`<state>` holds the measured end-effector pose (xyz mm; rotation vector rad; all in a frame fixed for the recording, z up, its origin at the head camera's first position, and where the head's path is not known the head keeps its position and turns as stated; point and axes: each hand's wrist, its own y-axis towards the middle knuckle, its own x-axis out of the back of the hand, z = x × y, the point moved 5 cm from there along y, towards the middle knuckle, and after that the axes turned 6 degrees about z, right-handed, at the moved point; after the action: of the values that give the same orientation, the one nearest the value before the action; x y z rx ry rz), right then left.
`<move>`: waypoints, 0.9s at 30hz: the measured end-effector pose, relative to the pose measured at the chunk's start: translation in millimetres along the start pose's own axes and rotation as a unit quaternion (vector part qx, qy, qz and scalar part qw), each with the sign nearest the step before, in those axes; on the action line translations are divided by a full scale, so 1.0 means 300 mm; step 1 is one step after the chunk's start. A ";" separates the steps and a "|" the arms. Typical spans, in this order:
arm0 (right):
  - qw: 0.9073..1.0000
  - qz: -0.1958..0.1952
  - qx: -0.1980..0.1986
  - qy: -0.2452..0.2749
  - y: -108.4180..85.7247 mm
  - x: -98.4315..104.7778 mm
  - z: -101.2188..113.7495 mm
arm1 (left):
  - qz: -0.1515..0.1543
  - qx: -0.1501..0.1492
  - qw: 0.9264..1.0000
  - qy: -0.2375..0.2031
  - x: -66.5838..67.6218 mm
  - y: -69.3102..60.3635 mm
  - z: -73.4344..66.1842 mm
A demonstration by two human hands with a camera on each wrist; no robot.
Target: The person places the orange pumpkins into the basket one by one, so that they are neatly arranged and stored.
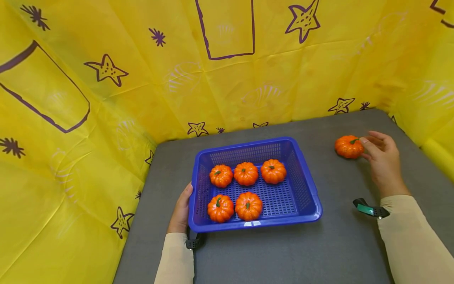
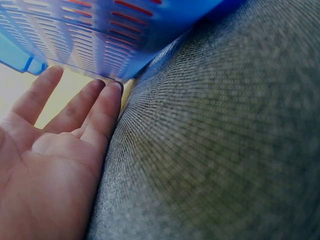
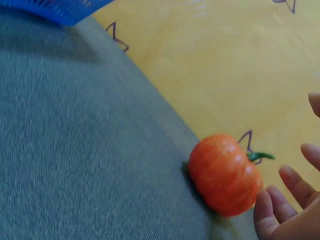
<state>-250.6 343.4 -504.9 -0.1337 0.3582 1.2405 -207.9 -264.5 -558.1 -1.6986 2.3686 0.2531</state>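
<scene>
Beside the right end of the blue basket, on the grey table, sits a small orange pumpkin (image 1: 348,147) with a green stem. My right hand (image 1: 384,159) is at its right side, fingers relaxed and spread; in the right wrist view the fingertips (image 3: 264,200) come right up to the pumpkin (image 3: 226,174) without wrapping round it. My left hand (image 1: 181,209) lies against the left side of the blue plastic basket (image 1: 255,224). In the left wrist view its extended fingers (image 2: 102,112) reach to the basket's slotted wall (image 2: 100,37). Several small pumpkins (image 1: 249,206) lie in the basket in two rows.
A yellow cloth (image 1: 227,90) with dark star drawings hangs behind the grey tabletop (image 1: 269,256) and along both sides. The right part of the basket's floor (image 1: 278,201) shows bare. A black strap (image 1: 370,209) is at the right wrist.
</scene>
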 end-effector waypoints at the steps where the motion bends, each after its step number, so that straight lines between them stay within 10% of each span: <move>1: 1.000 -0.006 -0.005 -0.016 0.002 0.007 -0.004 | -0.001 0.000 1.000 -0.001 0.000 0.000 0.000; 6: 0.994 -0.026 -0.042 -0.098 0.017 0.034 -0.038 | 0.000 0.001 1.000 -0.002 -0.001 -0.002 0.001; 13: 0.961 -0.009 -0.087 -0.263 0.032 0.038 -0.079 | -0.008 0.005 1.000 -0.001 -0.003 -0.005 -0.001; 27: 0.915 0.060 -0.053 -0.395 0.080 -0.012 -0.109 | -0.005 0.007 1.000 -0.005 0.000 -0.002 0.002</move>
<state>-280.6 338.4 -531.9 0.3025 -0.4118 1.3294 -207.2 -264.4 -558.8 -1.6985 2.3489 0.2423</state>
